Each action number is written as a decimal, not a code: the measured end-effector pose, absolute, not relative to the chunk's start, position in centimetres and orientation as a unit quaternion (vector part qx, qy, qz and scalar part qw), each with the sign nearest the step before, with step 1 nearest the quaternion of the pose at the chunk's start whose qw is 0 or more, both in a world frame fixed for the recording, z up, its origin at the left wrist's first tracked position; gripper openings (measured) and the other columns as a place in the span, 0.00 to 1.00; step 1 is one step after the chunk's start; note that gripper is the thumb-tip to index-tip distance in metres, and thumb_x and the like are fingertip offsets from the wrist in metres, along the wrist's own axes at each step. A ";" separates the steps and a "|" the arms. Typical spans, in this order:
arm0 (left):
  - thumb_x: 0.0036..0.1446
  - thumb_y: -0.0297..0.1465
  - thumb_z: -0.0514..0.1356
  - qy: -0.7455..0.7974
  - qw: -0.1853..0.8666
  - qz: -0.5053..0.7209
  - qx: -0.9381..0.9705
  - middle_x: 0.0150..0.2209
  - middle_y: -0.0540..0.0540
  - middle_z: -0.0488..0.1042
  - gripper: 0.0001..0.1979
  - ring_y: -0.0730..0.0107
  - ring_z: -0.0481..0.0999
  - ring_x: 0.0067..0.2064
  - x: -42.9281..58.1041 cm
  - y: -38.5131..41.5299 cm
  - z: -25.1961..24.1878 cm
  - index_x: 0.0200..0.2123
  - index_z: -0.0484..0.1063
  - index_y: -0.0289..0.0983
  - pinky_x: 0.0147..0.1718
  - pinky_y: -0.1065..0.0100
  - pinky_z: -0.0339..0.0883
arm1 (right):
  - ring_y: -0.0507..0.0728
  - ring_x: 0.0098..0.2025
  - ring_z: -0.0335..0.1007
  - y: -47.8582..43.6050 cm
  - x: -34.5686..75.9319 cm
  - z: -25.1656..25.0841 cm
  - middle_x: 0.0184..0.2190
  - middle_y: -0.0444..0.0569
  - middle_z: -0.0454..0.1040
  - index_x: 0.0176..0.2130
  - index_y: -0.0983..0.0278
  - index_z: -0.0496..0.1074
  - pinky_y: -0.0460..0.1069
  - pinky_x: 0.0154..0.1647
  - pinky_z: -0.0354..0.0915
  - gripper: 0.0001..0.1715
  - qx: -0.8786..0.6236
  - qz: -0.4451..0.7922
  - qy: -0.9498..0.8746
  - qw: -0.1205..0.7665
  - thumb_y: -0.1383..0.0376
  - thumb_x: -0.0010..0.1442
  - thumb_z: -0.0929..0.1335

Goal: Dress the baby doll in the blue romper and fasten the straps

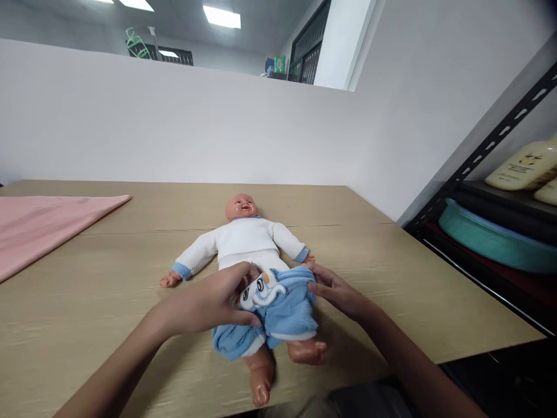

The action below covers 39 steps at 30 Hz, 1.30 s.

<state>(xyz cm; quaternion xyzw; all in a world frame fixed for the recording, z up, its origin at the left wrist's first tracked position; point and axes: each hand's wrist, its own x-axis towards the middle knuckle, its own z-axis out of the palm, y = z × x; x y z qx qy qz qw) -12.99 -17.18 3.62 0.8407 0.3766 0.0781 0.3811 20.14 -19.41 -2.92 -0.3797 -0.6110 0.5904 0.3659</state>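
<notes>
A person's two bare hands work at a plastic baby doll (246, 238) lying face up on a light wooden worktop (391, 273). The doll wears a white long-sleeved top with blue cuffs and soft pale blue trousers (287, 307) with a white elephant patch.

The left hand (213, 302) is curled closed around bunched trouser fabric at the doll's waist, thumb underneath, fingers over the top, just beside the elephant patch. The right hand (337, 290) lies opposite, at the other side of the waist, fingers half bent with their tips against the trouser edge; whether they pinch it cannot be told.

The doll's head points away from both hands; its bare feet point back between the forearms.

Far beyond the left hand lies a flat pink cloth (39, 226). Well to the right of the right hand stands a dark metal shelf rack (478, 157) holding a round teal basin (491, 241) and cream plastic bottles (522, 168).
</notes>
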 end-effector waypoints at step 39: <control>0.73 0.45 0.54 0.528 0.326 0.372 0.691 0.43 0.46 0.74 0.14 0.57 0.74 0.49 -15.9 -13.7 -2.9 0.42 0.68 0.41 0.54 0.58 0.66 | 0.64 0.43 0.76 -12.3 11.5 -3.8 0.38 0.50 0.79 0.47 0.57 0.72 0.56 0.49 0.68 0.08 -0.507 0.250 -0.708 0.423 0.58 0.73 0.66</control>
